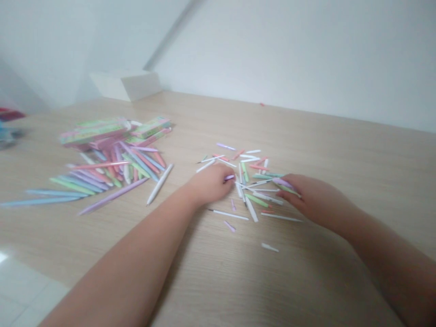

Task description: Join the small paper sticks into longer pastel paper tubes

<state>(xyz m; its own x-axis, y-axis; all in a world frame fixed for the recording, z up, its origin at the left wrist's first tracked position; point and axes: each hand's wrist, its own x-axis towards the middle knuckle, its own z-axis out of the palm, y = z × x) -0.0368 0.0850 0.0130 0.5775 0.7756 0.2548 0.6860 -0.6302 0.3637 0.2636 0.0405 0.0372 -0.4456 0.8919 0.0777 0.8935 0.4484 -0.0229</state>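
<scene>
My left hand is closed at the left side of a loose spread of pen parts, with a small purple pen part between its fingertips. On the right side of the spread, the fingers of my right hand are closed around a purple pen part and a green one. Between the hands lie white refills, a white barrel piece and a green piece. Blur hides the finer details of the held parts.
Left of the spread is a heap of assembled pastel pens, with a white pen at its edge. Behind it are pink and green boxes. A white box stands against the wall. Small loose pieces, including a white one, lie nearer me.
</scene>
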